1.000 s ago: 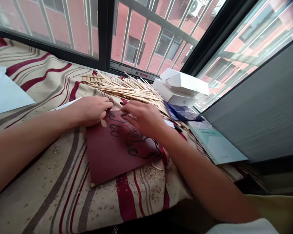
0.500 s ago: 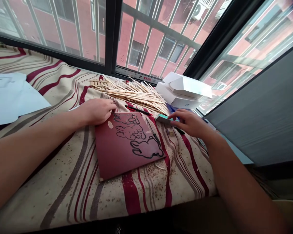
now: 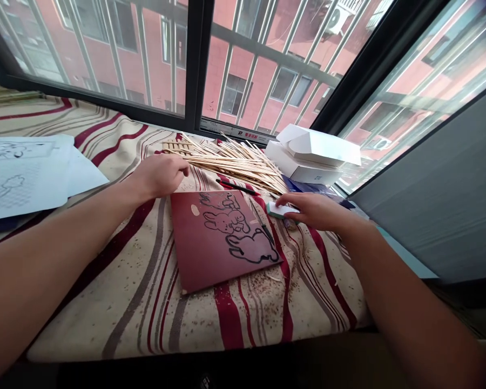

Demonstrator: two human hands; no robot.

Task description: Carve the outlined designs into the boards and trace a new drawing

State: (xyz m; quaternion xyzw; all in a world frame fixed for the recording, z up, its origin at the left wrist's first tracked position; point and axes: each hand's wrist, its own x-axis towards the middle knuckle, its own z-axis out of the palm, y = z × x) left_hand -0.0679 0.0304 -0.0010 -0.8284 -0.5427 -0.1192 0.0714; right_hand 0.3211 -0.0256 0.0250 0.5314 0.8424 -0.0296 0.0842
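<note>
A dark red board [image 3: 218, 243] with black rabbit outlines lies on the striped cloth [image 3: 117, 281]. My left hand [image 3: 159, 174] rests curled on the cloth just beyond the board's far left corner, and nothing shows in it. To the right of the board, my right hand [image 3: 314, 209] lies over a small green and white block [image 3: 276, 209], fingers closed on it. A thin dark tool [image 3: 261, 221] lies along the board's right edge.
A heap of thin wooden sticks [image 3: 230, 159] lies behind the board. White boxes [image 3: 311, 154] stand at the back right by the window. Printed sheets [image 3: 20, 173] lie at the left. A black pen [image 3: 237, 187] lies near the sticks. Wood shavings dot the cloth.
My right hand left the board, moved right and settled on the green and white block. My left hand slid a little off the board's corner. The view shifted left.
</note>
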